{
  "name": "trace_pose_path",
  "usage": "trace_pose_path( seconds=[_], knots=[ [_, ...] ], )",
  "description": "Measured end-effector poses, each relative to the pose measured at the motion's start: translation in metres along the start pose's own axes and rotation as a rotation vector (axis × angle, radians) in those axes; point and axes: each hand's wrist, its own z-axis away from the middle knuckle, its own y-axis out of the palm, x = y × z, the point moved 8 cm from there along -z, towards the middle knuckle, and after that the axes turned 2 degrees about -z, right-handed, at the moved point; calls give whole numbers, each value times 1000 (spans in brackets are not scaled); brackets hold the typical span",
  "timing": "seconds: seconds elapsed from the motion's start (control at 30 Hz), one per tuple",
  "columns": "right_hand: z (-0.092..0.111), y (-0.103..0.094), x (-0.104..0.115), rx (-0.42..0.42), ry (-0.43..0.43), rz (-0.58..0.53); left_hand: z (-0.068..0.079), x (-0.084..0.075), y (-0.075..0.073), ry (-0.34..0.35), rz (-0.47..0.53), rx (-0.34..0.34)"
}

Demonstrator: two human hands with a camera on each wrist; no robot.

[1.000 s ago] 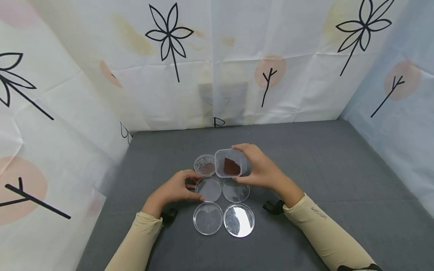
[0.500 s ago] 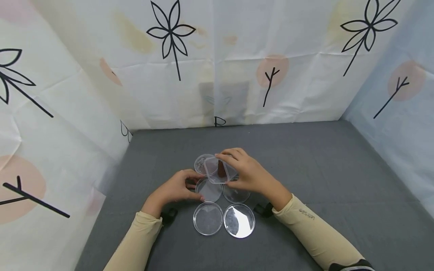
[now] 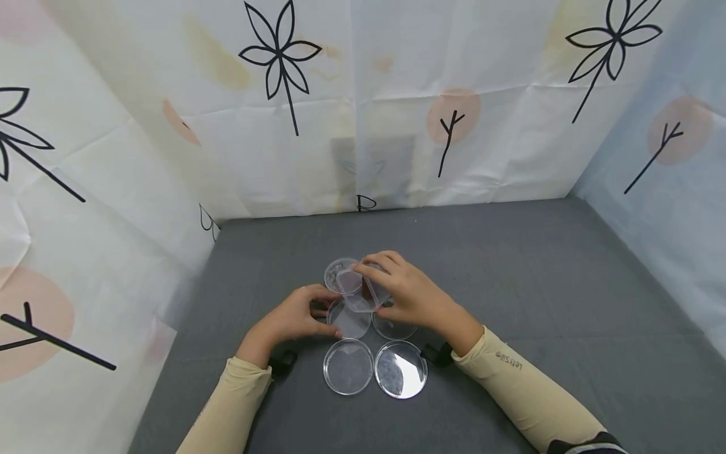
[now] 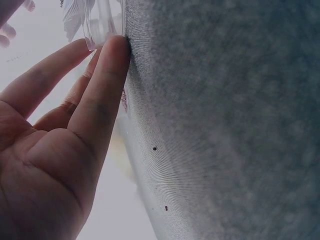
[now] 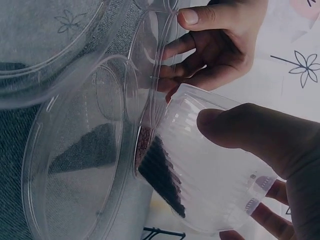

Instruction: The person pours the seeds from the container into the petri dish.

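My right hand [image 3: 416, 293] grips a clear plastic tub [image 3: 354, 299] by its sides, thumb on one wall and fingers on the opposite one. It is tipped to the left, low over the middle-left petri dish [image 3: 353, 325]. Dark brown granules [image 5: 162, 172] lie heaped toward its lower corner in the right wrist view. My left hand [image 3: 292, 313] holds that dish at its left edge between thumb and fingers; in the left wrist view the fingertips touch the clear rim [image 4: 105, 30]. Behind, a petri dish [image 3: 333, 272] is partly covered by the tub.
To the right is another petri dish [image 3: 397, 330], partly under my right hand. Two more clear dishes stand in front, one on the left [image 3: 348, 367] and a shiny one on the right [image 3: 400, 371]. A few dark specks [image 4: 155, 148] lie on the grey cloth [image 3: 510, 265].
My right hand has brought the tub left and nearer to me, tilting it over the middle-left petri dish. The left hand keeps its place on the dish.
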Motion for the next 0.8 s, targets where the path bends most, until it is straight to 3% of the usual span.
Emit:
trace_pose_path(
  seconds=[0.63, 0.8],
  knots=[
    [-4, -1, 9, -42, -88, 31, 2, -4, -1, 10, 12, 2],
    [-4, 2, 16, -59, -145, 65, 2, -3, 0, 6, 4, 7]
  ],
)
